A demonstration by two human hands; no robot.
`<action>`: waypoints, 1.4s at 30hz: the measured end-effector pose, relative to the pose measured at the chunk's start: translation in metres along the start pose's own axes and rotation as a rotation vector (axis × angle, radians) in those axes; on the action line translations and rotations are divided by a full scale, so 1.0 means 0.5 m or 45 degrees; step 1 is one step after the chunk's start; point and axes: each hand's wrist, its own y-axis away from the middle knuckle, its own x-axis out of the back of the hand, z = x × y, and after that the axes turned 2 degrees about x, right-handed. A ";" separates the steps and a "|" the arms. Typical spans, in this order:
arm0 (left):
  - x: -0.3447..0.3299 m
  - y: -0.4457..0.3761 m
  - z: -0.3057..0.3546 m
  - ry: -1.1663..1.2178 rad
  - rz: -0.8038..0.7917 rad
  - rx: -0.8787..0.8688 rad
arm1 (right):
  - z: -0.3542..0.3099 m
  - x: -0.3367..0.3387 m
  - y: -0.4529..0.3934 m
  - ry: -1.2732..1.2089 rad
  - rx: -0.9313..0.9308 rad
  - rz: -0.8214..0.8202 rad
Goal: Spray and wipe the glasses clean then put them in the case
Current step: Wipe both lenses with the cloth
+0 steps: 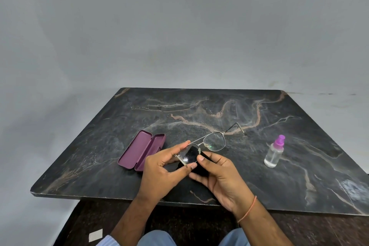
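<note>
One purple case (pixel 142 151) lies open, nothing inside; one glasses (pixel 207 144) pinched by left hand (pixel 161 171), black cloth (pixel 196 170) gripped by right hand (pixel 219 175); one spray bottle (pixel 274 152) stands on the desk (pixel 259 110).

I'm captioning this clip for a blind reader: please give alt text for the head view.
The left hand holds metal-framed glasses while the right hand wipes a lens with a black cloth. On the dark marble table, an open purple case lies left, a spray bottle right.

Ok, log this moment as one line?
step: wiping lens | left hand: holds metal-framed glasses | right hand: black cloth on lens | purple case: open
</note>
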 end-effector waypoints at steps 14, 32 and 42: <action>0.003 0.002 -0.001 -0.024 -0.010 0.034 | 0.001 -0.008 0.007 -0.108 0.185 0.062; 0.003 0.000 -0.009 0.019 0.004 0.091 | -0.002 -0.010 0.005 0.074 -0.032 -0.032; -0.001 0.002 -0.004 0.078 0.050 0.094 | 0.007 -0.005 0.000 0.101 0.098 0.014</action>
